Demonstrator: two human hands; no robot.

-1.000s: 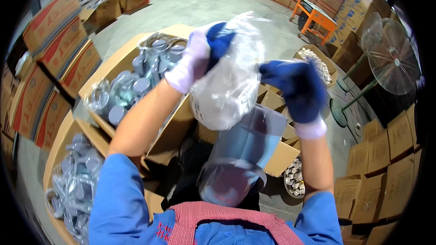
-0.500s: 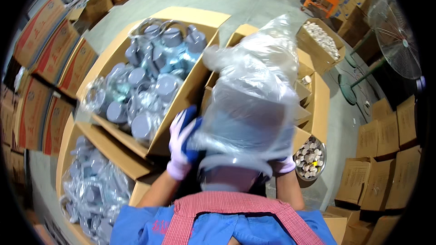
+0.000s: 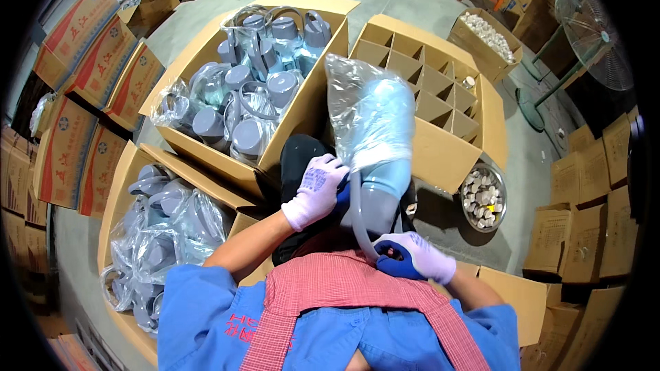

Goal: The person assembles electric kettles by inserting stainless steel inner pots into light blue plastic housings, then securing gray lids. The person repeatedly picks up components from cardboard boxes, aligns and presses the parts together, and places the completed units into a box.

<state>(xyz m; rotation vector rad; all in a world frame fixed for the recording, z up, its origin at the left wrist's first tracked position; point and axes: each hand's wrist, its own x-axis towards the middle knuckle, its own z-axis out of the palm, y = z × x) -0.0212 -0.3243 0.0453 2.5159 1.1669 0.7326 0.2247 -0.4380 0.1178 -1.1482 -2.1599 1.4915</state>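
Note:
A blue-grey plastic jug (image 3: 379, 185) stands on my lap, its upper half covered by a clear plastic bag (image 3: 368, 113). My left hand (image 3: 317, 189), in a white and blue glove, grips the jug's left side at the bag's lower edge. My right hand (image 3: 411, 259), gloved the same way, holds the jug's handle near its base, close to my red checked apron (image 3: 357, 295). In front of me sits a cardboard box with divider cells (image 3: 430, 89); its cells look empty.
A large open carton (image 3: 271, 82) on the left holds several bagged blue-grey jugs; another carton (image 3: 158, 233) of them lies lower left. A metal bowl of small pale parts (image 3: 482, 197) sits on the floor at right. Stacked cartons line both sides, and a fan (image 3: 595, 34) stands at upper right.
The bagged jug has come down from in front of my face to my lap. The bag is pulled lower over it. My hands moved from the bag to the jug's side and handle.

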